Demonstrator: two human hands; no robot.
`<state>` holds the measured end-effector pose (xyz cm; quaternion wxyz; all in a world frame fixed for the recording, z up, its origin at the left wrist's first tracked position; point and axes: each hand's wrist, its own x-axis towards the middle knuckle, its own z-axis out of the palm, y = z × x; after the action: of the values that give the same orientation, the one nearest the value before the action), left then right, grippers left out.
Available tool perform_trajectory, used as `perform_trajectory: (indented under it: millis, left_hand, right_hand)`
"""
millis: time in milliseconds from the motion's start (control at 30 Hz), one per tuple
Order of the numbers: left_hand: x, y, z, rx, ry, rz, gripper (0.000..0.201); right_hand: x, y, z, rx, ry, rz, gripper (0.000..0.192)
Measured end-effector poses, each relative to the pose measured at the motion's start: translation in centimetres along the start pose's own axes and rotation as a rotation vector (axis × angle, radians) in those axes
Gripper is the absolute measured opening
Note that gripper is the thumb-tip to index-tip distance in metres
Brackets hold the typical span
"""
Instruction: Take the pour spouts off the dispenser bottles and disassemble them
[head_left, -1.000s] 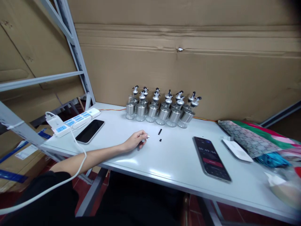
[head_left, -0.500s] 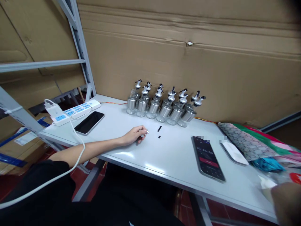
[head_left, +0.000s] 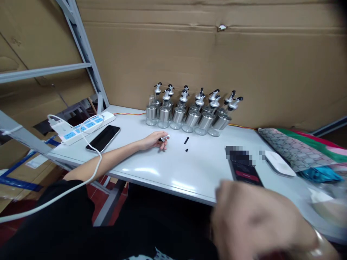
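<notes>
Left hand (head_left: 154, 140) resting on table (head_left: 168, 173), pinching small part (head_left: 166, 137)

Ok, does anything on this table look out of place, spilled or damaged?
Two small black parts lie loose on the table, apart from the dispenser bottles. The cardboard backing has a small tear. Nothing is spilled.

White table (head_left: 162, 177) with dispenser bottles (head_left: 189, 117), power strip (head_left: 84, 127), two phones (one (head_left: 103, 138) face-down), folded cloth (head_left: 292, 150)
</notes>
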<state>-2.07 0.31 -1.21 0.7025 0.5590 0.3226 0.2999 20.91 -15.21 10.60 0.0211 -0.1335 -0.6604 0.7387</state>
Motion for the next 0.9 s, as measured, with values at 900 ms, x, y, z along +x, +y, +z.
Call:
perform_trajectory:
  millis: [900]
  left_hand:
    - [-0.3,-0.7,2.2,0.455,0.17,0.283,0.05]
  right_hand:
    - [7.5,7.6,-12.8,-1.058,1.061,-0.193,0.02]
